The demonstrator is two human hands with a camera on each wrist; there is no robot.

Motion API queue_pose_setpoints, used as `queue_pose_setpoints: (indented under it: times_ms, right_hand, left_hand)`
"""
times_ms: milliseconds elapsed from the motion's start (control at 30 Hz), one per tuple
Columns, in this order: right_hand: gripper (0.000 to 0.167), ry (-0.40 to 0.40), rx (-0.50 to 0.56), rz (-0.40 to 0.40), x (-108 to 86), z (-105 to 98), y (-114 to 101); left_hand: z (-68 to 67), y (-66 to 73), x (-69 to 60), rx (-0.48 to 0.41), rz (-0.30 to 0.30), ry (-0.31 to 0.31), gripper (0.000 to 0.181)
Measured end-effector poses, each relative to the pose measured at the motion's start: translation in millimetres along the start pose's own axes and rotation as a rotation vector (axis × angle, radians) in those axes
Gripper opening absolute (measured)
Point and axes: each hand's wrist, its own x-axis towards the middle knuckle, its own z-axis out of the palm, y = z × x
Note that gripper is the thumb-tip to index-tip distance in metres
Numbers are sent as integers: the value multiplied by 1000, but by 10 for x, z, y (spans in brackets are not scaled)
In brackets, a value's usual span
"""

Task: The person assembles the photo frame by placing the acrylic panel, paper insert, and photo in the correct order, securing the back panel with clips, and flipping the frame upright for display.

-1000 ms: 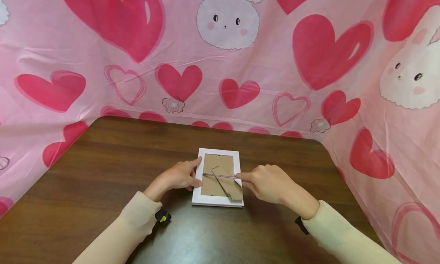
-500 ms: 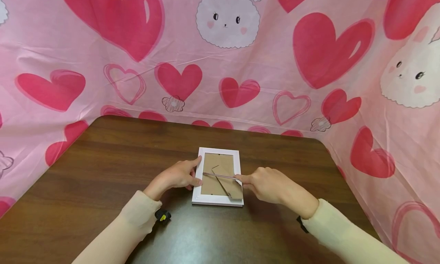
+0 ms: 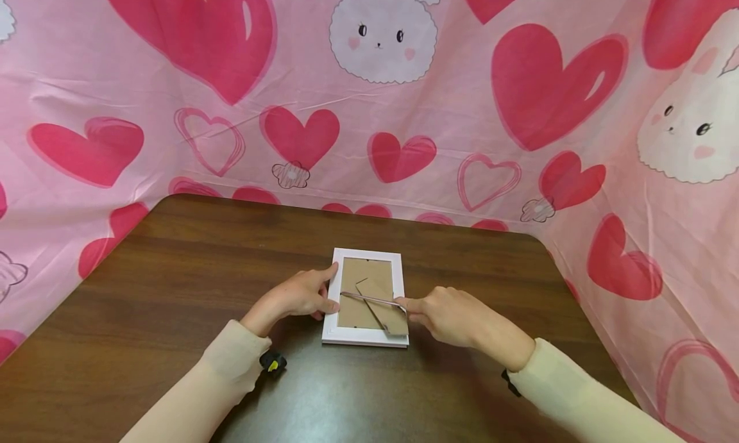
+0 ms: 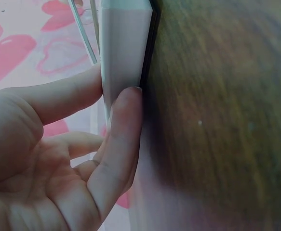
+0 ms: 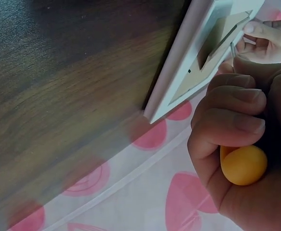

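A white picture frame (image 3: 330,333) lies face down on the table, its brown backing board (image 3: 378,273) and angled stand leg (image 3: 398,324) showing. My left hand (image 3: 300,293) holds the frame's left edge; in the left wrist view the thumb and fingers lie against its white side. My right hand (image 3: 453,311) grips a screwdriver, whose yellow handle (image 5: 245,165) pokes out of the curled fingers in the right wrist view. The screwdriver's thin metal shaft (image 3: 372,299) crosses the backing, its tip at the left inner edge of the frame near my left thumb.
The dark wooden table (image 3: 242,250) extends around the frame on all sides. A pink cloth (image 3: 346,109) with hearts and rabbits hangs behind the table and along its sides. Each wrist carries a small black device (image 3: 273,363).
My right hand has dropped slightly toward me, so the screwdriver's shaft slants more while its tip stays at the left inner edge. The left hand and the frame stay put.
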Motion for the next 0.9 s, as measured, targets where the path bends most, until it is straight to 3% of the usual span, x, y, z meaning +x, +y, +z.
queue_pose_setpoints:
  times_ms: [367, 900]
  right_hand:
    - [38, -7, 35, -19, -3, 2, -18]
    - [46, -37, 104, 48, -49, 119, -40]
  left_hand:
    - [46, -13, -2, 1, 39, -12, 96]
    - [63, -7, 29, 3, -10, 6, 98]
